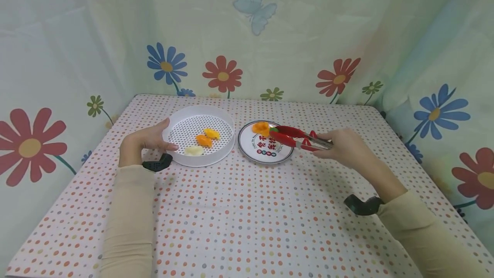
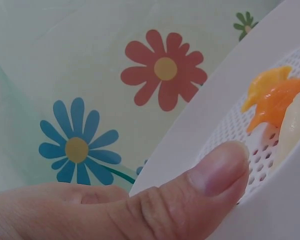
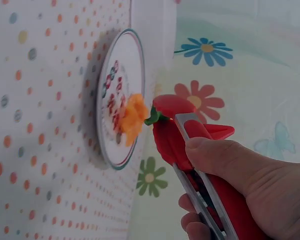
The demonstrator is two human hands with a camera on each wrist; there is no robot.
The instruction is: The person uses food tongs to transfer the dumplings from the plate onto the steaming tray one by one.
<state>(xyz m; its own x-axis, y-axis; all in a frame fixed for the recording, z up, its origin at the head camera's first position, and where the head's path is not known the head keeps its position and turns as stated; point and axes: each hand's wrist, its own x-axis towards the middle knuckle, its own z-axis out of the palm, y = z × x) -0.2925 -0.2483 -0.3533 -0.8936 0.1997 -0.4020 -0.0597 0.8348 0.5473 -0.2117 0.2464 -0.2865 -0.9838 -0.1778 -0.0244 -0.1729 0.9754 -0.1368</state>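
At the left, a round white strainer tray [image 1: 228,151] with a perforated base holds a yellow piece [image 1: 212,134], an orange piece [image 1: 203,140] and a cream dumpling-shaped piece [image 1: 194,151]. My left hand [image 1: 154,137] grips its rim, thumb [image 2: 217,172] over the edge and fingers along the outer side. In my right hand [image 1: 341,147] is a pair of red-headed metal tongs [image 1: 287,135], tilted down over a plate [image 1: 247,147]. A small green piece [image 3: 153,116] shows between the tong heads. Beside them, a ruffled orange piece [image 3: 133,119] lies on the plate.
A dotted cloth [image 1: 239,218] covers the table, with printed floral curtains [image 1: 293,33] around its back and sides. The plate, printed with red characters, stands just right of the tray. Each wrist wears a dark camera mount [image 1: 362,205].
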